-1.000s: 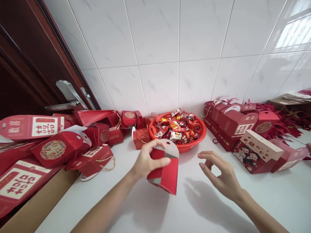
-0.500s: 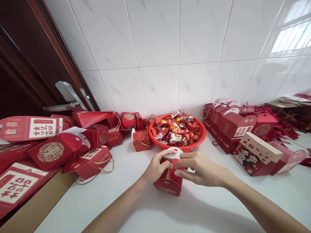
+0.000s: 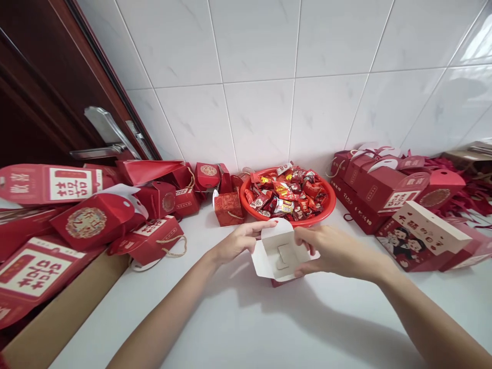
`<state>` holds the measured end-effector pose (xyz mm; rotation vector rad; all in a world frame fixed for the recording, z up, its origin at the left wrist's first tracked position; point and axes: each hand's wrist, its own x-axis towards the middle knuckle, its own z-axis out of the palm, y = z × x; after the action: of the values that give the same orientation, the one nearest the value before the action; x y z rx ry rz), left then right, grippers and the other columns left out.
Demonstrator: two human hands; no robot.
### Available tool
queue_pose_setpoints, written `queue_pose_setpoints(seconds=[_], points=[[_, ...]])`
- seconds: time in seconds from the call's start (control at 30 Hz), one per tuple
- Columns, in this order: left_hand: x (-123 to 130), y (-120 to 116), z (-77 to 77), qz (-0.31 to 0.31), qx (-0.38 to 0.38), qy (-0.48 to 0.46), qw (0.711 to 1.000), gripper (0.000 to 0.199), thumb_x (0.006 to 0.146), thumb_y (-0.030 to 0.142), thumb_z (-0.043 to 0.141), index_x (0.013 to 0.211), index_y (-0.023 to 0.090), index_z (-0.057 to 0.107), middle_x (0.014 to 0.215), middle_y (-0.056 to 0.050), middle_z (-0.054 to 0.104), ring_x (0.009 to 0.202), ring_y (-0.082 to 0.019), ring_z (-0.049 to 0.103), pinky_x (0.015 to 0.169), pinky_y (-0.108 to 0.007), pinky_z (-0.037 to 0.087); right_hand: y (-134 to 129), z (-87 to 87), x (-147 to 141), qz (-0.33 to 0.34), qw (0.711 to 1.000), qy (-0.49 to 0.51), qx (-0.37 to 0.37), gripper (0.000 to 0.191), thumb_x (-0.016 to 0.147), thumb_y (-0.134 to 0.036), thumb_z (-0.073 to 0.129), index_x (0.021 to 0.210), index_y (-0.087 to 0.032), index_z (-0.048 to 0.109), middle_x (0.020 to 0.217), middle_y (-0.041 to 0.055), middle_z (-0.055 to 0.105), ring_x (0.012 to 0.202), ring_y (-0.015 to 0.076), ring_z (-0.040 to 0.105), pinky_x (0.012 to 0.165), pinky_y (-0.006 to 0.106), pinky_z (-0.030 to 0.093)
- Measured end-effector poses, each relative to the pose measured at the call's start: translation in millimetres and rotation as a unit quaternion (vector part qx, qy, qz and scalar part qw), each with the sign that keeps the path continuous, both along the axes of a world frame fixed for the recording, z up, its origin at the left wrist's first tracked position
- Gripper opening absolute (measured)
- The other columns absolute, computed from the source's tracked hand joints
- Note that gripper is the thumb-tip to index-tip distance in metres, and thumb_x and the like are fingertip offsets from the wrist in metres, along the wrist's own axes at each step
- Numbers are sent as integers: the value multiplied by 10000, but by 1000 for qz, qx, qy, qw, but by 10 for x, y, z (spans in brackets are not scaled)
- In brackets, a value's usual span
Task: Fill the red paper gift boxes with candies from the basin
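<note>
Left hand (image 3: 238, 241) is at the far left corner of the open box (image 3: 282, 248), index finger stretched along the upright rounded back flap (image 3: 279, 227), other fingers bent in near the left flap (image 3: 262, 260); cannot tell if it grips or only touches. Right hand (image 3: 330, 251) is on the right side of the same box, thumb and fingers drawn close together with the box's right edge between them. Box stands on the white table (image 3: 230, 335), in front of the red bowl (image 3: 329, 207), top open toward the camera, white inside and folded bottom panels visible, left flap spread outward, bit of red outside showing low at the front. Bowl is heaped with wrapped sweets (image 3: 284, 199). Small red box (image 3: 227, 210) with a cord sits just left of the bowl. Heap of red boxes (image 3: 86, 228) farther left, some with rope handles, by a strip of brown cardboard (image 3: 65, 315). More red boxes (image 3: 369, 187) stacked at right, a cream-topped box (image 3: 415, 241) with printed figures in front of them. Tiled wall (image 3: 253, 46) behind, dark door (image 3: 38, 97) with metal handle (image 3: 102, 152) at upper left
</note>
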<state>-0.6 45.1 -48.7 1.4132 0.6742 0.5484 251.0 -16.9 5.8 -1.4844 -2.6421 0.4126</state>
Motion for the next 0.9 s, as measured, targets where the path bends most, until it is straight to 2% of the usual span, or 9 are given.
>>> queue_pose_setpoints(seconds=[0.1, 0.17, 0.37, 0.47, 0.57, 0.63, 0.73, 0.8, 0.9], points=[[-73, 31, -5, -73, 36, 48, 995, 883, 610, 91, 660, 1461, 273, 512, 1592, -68, 417, 1413, -351, 433, 1137, -485, 361, -37, 13, 76, -81, 992, -97, 6, 400, 784, -495, 782, 961, -187, 596, 919, 92, 712, 808, 277, 671, 600, 296, 369], [-80, 33, -18, -107, 53, 81, 989, 936, 626, 121, 747, 1499, 293, 455, 1624, -68, 356, 1414, -345, 432, 1153, -490, 348, -36, -20, 78, -100, 983, -152, 0, 438, 784, -530, 772, 976, -170, 614, 934, 122, 719, 824, 316, 691, 612, 318, 388], [-28, 16, -33, -159, 88, 146, 972, 950, 717, 319, 832, 1546, 312, 369, 1481, -76, 553, 1274, -306, 567, 1071, -446, 441, 60, -178, 10, -24, 981, -182, -59, 431, 846, -497, 722, 1087, -144, 664, 1040, 155, 742, 942, 359, 717, 688, 355, 462], [-35, 21, -20, -133, 129, 165, 969, 947, 733, 348, 829, 1552, 331, 353, 1519, -79, 512, 1278, -303, 560, 1065, -430, 443, 120, -213, -1, -25, 982, -176, -55, 333, 899, -435, 671, 1086, -160, 691, 1055, 148, 747, 936, 349, 723, 692, 362, 481], [-58, 28, -23, -83, 153, 185, 967, 965, 723, 333, 835, 1557, 297, 350, 1507, -107, 522, 1259, -300, 572, 1057, -425, 453, 176, -210, 3, -44, 987, -155, -19, 328, 889, -453, 677, 1064, -179, 716, 1060, 157, 742, 937, 344, 715, 696, 361, 491], [-80, 28, -26, -60, 169, 200, 963, 958, 712, 323, 841, 1548, 276, 375, 1466, -114, 559, 1225, -287, 593, 1046, -417, 467, 195, -175, 27, -77, 987, -144, 8, 345, 885, -497, 666, 1003, -179, 729, 1027, 165, 741, 918, 343, 708, 684, 359, 490], [-124, 22, 11, -57, 212, 220, 950, 910, 714, 329, 838, 1522, 291, 420, 1372, -88, 628, 1139, -250, 627, 1004, -395, 501, 185, -62, 127, -123, 985, -118, 34, 339, 914, -514, 607, 903, -198, 730, 930, 133, 745, 819, 303, 703, 630, 330, 462], [-134, 12, 90, -42, 257, 236, 936, 804, 724, 357, 831, 1460, 305, 511, 1294, -72, 661, 1066, -231, 645, 942, -371, 533, 176, 35, 235, -141, 985, -81, 55, 307, 926, -492, 586, 890, -223, 728, 895, 95, 746, 783, 265, 696, 607, 301, 432], [-35, -76, 318, 41, 351, 218, 910, 477, 781, 403, 788, 1231, 268, 706, 1127, -68, 692, 943, -203, 657, 837, -330, 557, 241, 150, 394, -178, 979, -15, 94, 275, 923, -465, 574, 858, -247, 727, 860, 47, 750, 773, 226, 684, 593, 271, 396]])
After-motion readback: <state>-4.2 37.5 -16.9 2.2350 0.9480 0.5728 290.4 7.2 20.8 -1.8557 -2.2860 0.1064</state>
